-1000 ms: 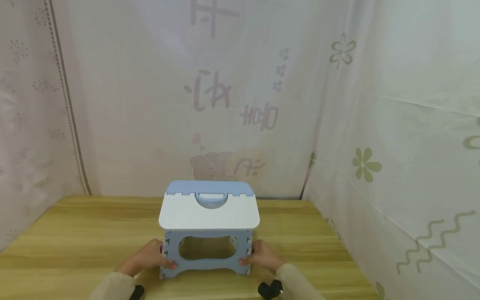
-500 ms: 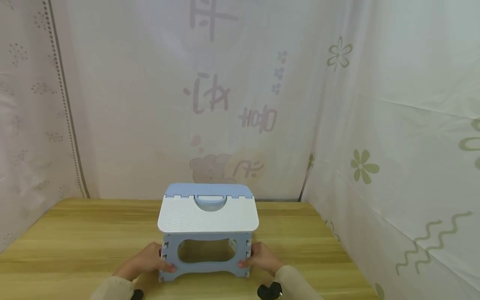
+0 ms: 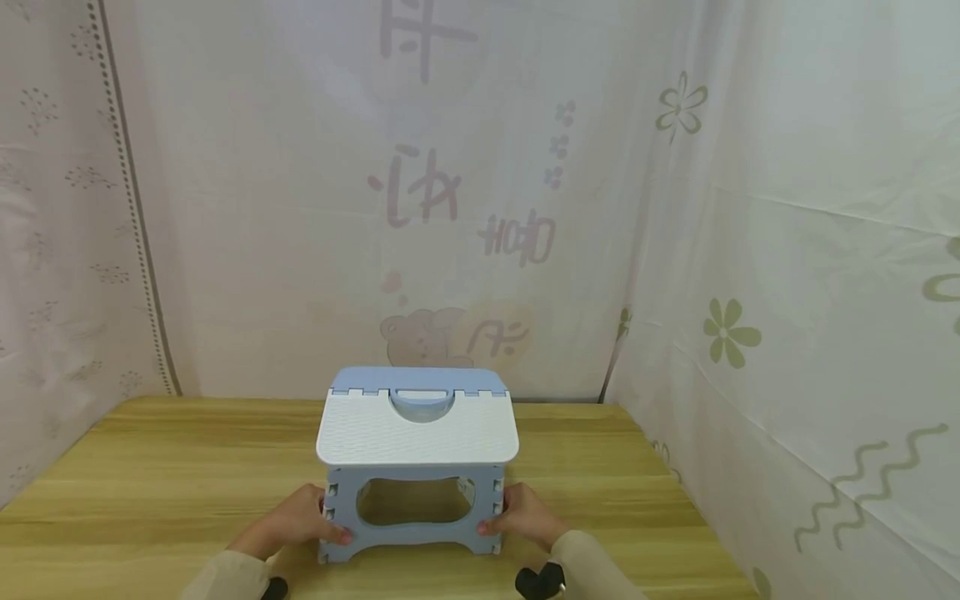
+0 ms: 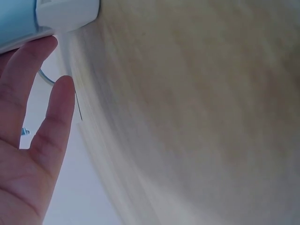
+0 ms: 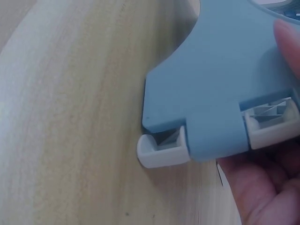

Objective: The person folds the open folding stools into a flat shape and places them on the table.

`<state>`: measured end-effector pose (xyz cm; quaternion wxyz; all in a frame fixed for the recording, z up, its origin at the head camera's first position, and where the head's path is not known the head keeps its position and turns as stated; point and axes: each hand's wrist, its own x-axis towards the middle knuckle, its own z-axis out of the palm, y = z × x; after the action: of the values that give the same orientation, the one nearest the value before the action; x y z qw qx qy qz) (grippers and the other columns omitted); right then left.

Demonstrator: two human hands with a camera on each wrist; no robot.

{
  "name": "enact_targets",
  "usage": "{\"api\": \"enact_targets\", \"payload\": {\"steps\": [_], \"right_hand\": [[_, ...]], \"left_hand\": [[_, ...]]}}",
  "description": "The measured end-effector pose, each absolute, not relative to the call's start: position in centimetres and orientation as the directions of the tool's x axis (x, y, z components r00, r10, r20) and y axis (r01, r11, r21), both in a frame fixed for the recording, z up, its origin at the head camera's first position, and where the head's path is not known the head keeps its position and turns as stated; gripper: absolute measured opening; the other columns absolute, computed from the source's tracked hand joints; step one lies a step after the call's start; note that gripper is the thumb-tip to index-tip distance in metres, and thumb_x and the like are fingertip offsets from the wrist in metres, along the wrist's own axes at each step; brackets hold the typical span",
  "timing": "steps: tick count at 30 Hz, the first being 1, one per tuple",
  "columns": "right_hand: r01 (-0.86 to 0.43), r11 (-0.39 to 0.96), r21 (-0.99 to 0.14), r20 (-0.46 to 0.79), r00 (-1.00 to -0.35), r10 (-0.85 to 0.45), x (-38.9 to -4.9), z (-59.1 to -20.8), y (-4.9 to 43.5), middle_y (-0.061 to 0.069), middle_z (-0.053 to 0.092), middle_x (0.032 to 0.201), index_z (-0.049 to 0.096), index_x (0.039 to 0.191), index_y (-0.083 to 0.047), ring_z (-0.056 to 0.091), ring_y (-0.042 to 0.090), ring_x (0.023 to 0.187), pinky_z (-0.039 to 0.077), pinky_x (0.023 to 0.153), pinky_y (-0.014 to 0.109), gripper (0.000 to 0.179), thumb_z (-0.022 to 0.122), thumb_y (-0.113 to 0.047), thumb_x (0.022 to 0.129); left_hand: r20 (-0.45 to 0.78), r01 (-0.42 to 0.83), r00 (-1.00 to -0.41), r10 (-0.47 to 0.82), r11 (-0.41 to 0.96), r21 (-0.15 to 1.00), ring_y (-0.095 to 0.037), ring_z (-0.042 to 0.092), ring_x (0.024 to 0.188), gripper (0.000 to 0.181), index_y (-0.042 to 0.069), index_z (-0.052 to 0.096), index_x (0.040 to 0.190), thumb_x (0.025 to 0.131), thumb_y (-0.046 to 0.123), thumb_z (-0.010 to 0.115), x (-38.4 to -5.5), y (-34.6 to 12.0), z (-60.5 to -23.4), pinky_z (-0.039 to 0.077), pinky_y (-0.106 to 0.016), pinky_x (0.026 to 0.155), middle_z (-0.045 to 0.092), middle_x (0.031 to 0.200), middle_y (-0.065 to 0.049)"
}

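A folding step stool (image 3: 417,433) with a white and pale blue top stands unfolded and upright on the wooden table. Its blue front leg panel has a large oval opening and faces me. My left hand (image 3: 296,521) grips the left side of the legs, thumb on the front panel; in the left wrist view two fingers (image 4: 51,122) show, one touching the stool's edge (image 4: 68,14). On the other side, my right hand (image 3: 528,515) grips the matching edge, thumb in front. Hinge knuckles of the leg (image 5: 213,131) show up close in the right wrist view, with fingers behind them.
The wood-grain table (image 3: 187,467) extends to both sides of the stool. A pale printed curtain (image 3: 300,208) hangs behind it, and another curtain (image 3: 810,350) runs along the right edge. Black wrist straps (image 3: 540,581) show at the sleeves.
The stool and both hands stay in place on the table. The whole head view has shifted slightly, with the scene a little lower than a second ago.
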<state>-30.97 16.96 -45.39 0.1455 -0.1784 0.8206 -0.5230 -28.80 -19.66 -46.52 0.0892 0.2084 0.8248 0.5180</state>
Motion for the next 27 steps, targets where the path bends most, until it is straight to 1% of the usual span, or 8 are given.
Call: {"api": "enact_targets", "payload": {"steps": [11,16,20,27], "right_hand": [[-0.171,0.383,-0.908,-0.024,-0.89,-0.454,-31.4,-44.7,16.9,0.021,0.07,0.099,0.063,0.107,0.014,0.067,0.026,0.091,0.053,0.08,0.039,0.04,0.078,0.002,0.072],[-0.178,0.384,-0.906,-0.014,-0.894,-0.449,-31.4,-44.9,17.1,0.019,0.07,0.096,0.065,0.103,0.012,0.067,0.023,0.087,0.053,0.079,0.036,0.035,0.078,0.001,0.073],[-0.166,0.374,-0.912,-0.023,-0.891,-0.453,-31.1,-45.6,17.2,0.018,0.071,0.094,0.066,0.1,0.012,0.067,0.022,0.085,0.053,0.078,0.036,0.032,0.078,0.0,0.073],[-0.18,0.371,-0.911,-0.008,-0.891,-0.453,-31.2,-46.2,17.1,0.02,0.07,0.095,0.065,0.1,0.013,0.068,0.027,0.086,0.053,0.079,0.038,0.034,0.077,0.0,0.071]], "left_hand": [[0.063,0.25,-0.906,0.418,0.411,0.877,-0.018,0.063,0.077,0.032,-0.009,0.067,0.089,0.066,0.007,0.084,-29.2,-19.7,-45.7,0.051,-0.031,0.069,0.071,0.086,-0.014],[0.07,0.252,-0.902,0.426,0.389,0.886,-0.017,0.062,0.076,0.031,-0.009,0.067,0.088,0.066,0.007,0.083,-29.3,-19.6,-46.1,0.051,-0.03,0.068,0.071,0.086,-0.014],[0.055,0.246,-0.902,0.429,0.404,0.881,-0.017,0.062,0.077,0.032,-0.007,0.068,0.089,0.067,0.01,0.084,-29.2,-19.7,-46.8,0.05,-0.03,0.068,0.071,0.087,-0.013],[0.067,0.253,-0.9,0.431,0.392,0.885,-0.018,0.061,0.075,0.032,-0.007,0.067,0.086,0.066,0.011,0.085,-29.1,-19.8,-47.1,0.05,-0.029,0.065,0.07,0.084,-0.011]]}}
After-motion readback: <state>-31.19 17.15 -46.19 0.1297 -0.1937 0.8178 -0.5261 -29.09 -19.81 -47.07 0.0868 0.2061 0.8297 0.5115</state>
